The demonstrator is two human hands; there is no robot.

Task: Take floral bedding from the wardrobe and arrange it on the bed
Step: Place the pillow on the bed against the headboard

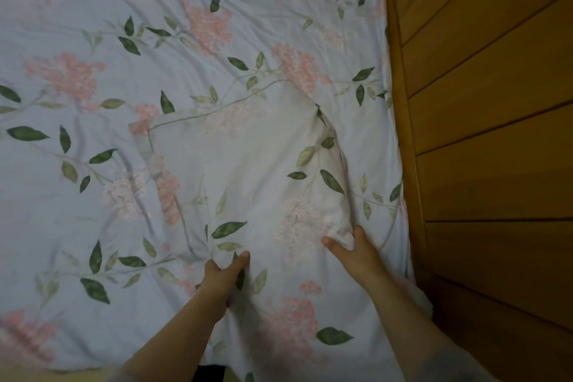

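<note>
A pale blue floral sheet [102, 77] with pink blossoms and green leaves covers the bed across most of the view. On top of it lies a floral pillow [248, 164] in matching fabric, its faded side up. My left hand [224, 276] pinches the pillow's near left edge. My right hand [353, 250] grips its near right corner, thumb on the outer side. Both forearms reach in from the bottom of the view.
A wooden panelled wall or headboard [483, 133] runs along the bed's right side, tight against the sheet. A dark gap [207, 374] shows at the bottom edge between my arms.
</note>
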